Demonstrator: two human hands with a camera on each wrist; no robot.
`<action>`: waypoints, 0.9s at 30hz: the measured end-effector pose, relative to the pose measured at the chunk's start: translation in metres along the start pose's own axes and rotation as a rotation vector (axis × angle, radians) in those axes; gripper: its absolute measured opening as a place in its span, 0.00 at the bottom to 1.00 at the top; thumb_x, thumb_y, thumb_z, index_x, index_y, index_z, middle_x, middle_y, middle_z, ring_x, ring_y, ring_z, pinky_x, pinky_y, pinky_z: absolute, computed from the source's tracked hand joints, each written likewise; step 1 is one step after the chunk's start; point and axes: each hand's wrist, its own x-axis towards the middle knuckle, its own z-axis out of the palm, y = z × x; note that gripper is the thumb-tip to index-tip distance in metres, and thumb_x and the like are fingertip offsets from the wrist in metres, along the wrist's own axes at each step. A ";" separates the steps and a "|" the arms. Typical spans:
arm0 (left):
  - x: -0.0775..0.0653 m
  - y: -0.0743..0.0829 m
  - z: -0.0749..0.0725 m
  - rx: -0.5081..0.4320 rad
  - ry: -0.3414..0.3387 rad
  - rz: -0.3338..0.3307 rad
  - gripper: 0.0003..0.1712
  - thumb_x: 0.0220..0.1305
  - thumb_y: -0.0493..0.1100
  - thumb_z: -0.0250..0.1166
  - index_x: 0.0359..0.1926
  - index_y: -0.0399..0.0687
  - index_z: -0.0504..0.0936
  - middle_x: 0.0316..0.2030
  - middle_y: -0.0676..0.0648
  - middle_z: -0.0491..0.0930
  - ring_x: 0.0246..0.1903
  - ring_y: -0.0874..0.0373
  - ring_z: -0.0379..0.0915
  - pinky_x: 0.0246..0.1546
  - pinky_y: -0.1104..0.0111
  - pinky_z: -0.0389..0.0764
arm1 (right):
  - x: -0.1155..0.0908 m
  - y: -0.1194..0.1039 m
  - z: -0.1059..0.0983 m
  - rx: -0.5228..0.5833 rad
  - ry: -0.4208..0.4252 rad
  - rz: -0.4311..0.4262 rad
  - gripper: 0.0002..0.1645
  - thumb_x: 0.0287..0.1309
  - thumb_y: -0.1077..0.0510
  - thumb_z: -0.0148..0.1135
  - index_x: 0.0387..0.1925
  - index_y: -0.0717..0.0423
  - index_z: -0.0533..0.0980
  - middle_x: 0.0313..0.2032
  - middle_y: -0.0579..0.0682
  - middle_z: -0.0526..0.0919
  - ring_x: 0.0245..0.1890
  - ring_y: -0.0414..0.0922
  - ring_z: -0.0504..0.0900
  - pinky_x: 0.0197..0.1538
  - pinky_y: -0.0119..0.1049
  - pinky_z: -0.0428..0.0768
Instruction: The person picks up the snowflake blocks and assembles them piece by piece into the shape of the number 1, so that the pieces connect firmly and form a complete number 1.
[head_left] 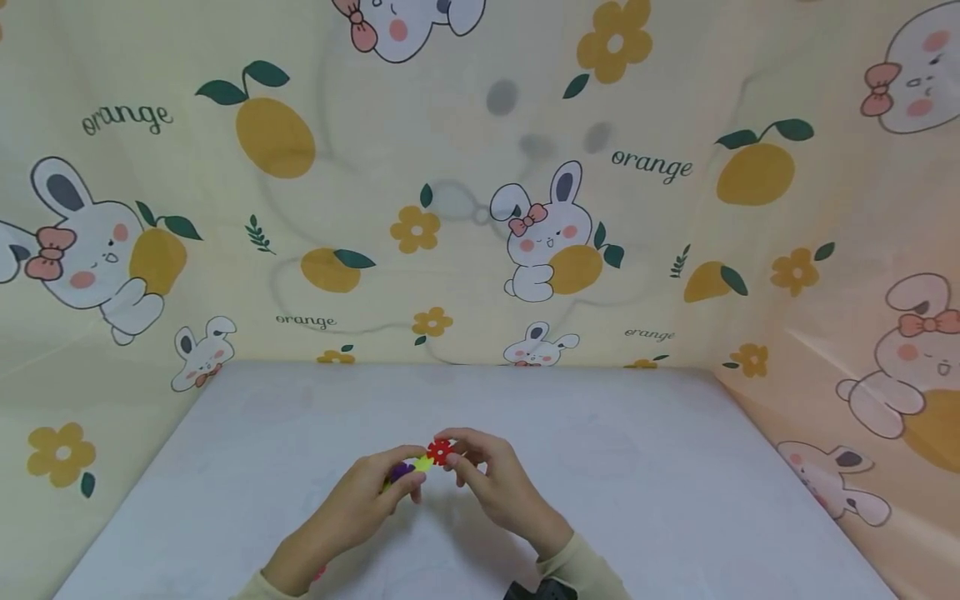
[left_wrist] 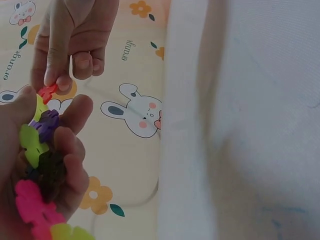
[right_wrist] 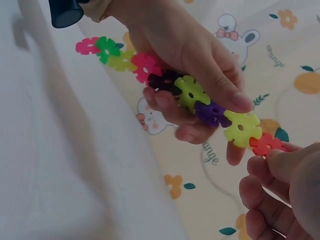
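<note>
A chain of flower-shaped interlocking plastic discs (right_wrist: 192,94) lies along my left hand (head_left: 363,496), which grips it between thumb and curled fingers. In the right wrist view the chain runs from pink and green through dark, yellow-green and purple (right_wrist: 212,114) discs to a yellow disc (right_wrist: 242,128). At that end a red disc (head_left: 439,452) meets the yellow one, and my right hand (head_left: 498,483) pinches it between thumb and fingers. The red disc touches the yellow disc's edge; how deeply their slots engage is too small to tell. Left-hand fingers cover part of the chain.
Both hands are above a white table (head_left: 637,467). A cream cloth (head_left: 465,325) printed with rabbits and oranges stands behind the table and along its sides. A black device (head_left: 540,592) sits at my right wrist.
</note>
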 end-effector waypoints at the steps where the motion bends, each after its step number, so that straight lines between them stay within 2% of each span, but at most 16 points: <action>1: 0.000 0.000 0.000 0.007 0.004 0.003 0.22 0.72 0.52 0.62 0.61 0.49 0.79 0.28 0.58 0.83 0.24 0.67 0.68 0.28 0.74 0.74 | 0.000 0.000 0.001 -0.002 0.001 0.001 0.17 0.71 0.63 0.57 0.56 0.48 0.80 0.36 0.51 0.86 0.26 0.38 0.79 0.34 0.30 0.79; 6: -0.001 0.001 0.000 0.046 0.025 0.025 0.21 0.73 0.49 0.61 0.61 0.45 0.80 0.29 0.59 0.83 0.25 0.69 0.68 0.29 0.74 0.73 | 0.000 0.000 0.004 -0.007 -0.005 -0.002 0.17 0.72 0.63 0.57 0.56 0.47 0.81 0.36 0.48 0.85 0.27 0.36 0.79 0.35 0.30 0.80; 14: -0.001 0.000 0.000 0.073 0.021 0.043 0.20 0.73 0.46 0.61 0.61 0.42 0.80 0.28 0.59 0.84 0.25 0.70 0.67 0.30 0.74 0.72 | 0.002 0.007 0.007 -0.004 -0.009 -0.010 0.17 0.71 0.65 0.56 0.56 0.50 0.81 0.37 0.60 0.85 0.27 0.33 0.78 0.34 0.29 0.79; 19: -0.001 0.000 0.001 0.077 0.018 0.046 0.20 0.73 0.46 0.61 0.60 0.42 0.80 0.28 0.57 0.85 0.25 0.71 0.67 0.30 0.74 0.72 | 0.002 0.008 0.007 -0.002 -0.011 0.004 0.18 0.71 0.66 0.56 0.57 0.49 0.81 0.38 0.59 0.86 0.27 0.33 0.78 0.34 0.28 0.79; 23: 0.000 -0.001 0.001 0.086 0.015 0.054 0.21 0.73 0.49 0.61 0.60 0.43 0.80 0.28 0.56 0.85 0.26 0.71 0.68 0.32 0.74 0.72 | 0.001 0.006 0.006 -0.017 -0.015 0.009 0.18 0.72 0.65 0.56 0.56 0.47 0.82 0.38 0.58 0.87 0.27 0.33 0.77 0.33 0.27 0.78; 27: 0.000 -0.001 0.002 0.098 0.010 0.056 0.23 0.73 0.53 0.59 0.60 0.44 0.80 0.28 0.59 0.84 0.27 0.71 0.68 0.34 0.74 0.72 | 0.000 0.006 0.006 -0.024 -0.013 0.007 0.18 0.71 0.66 0.56 0.56 0.48 0.82 0.37 0.59 0.86 0.26 0.33 0.77 0.33 0.27 0.77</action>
